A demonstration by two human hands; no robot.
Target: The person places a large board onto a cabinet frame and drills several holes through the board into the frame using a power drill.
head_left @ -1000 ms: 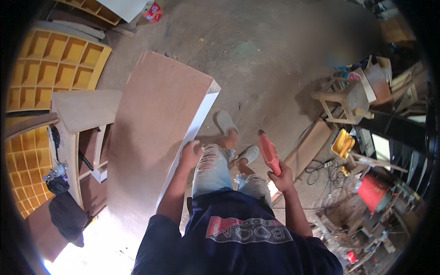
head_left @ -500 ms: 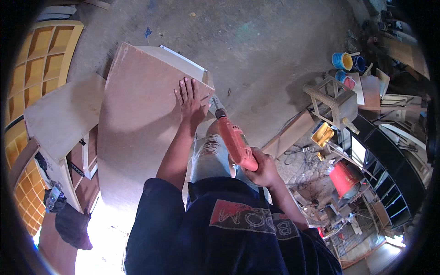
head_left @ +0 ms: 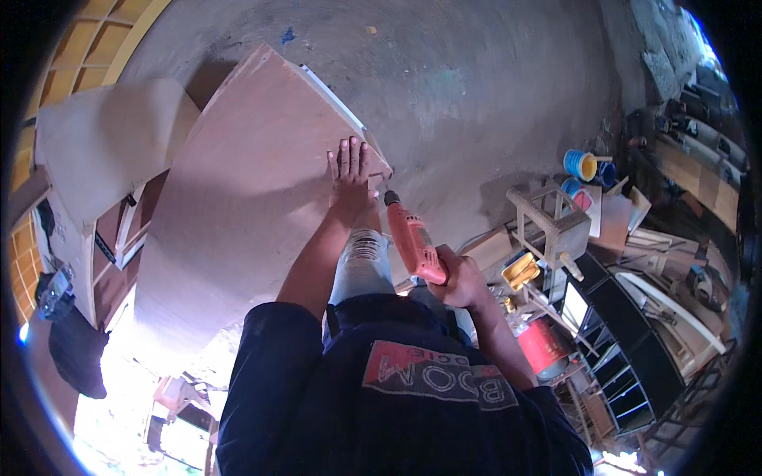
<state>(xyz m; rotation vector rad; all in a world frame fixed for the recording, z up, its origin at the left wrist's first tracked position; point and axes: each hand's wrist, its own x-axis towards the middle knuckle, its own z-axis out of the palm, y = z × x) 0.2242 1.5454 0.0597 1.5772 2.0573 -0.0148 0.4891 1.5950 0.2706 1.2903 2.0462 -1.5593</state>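
Reddish-brown sheet face: a large box-like panel [head_left: 238, 182] lies on the person's left, reaching from beside the torso to well ahead of the legs, one corner pointing to the right. A white strip [head_left: 337, 99] shows along its far side.

Change over the last second: the left hand [head_left: 347, 186] leaves the panel's long white edge and now lies flat on the brown face near that corner, fingers spread forward, gripping nothing. The right hand [head_left: 460, 279] is closed around the handle of a red power drill [head_left: 414, 240]; the drill is no longer off to the right, but angled in toward the corner. Hands apart, drill body between them.

Compared with half a second ago: left palm in much the same place, drill nose at nearly the same spot; the surroundings sit differently in view, so the head appears to have turned.

Dark chuck [head_left: 391, 198] just beside the corner. Contact cannot be told; trigger finger hidden.

Judgement: palm bracing the panel, tool lined up at its corner; reads as positioning, with no sign of cutting visible.

Surroundings, right: wooden stool [head_left: 548, 224], yellow scoop-like container [head_left: 520, 271], red bucket [head_left: 540, 345], all well apart from the panel.
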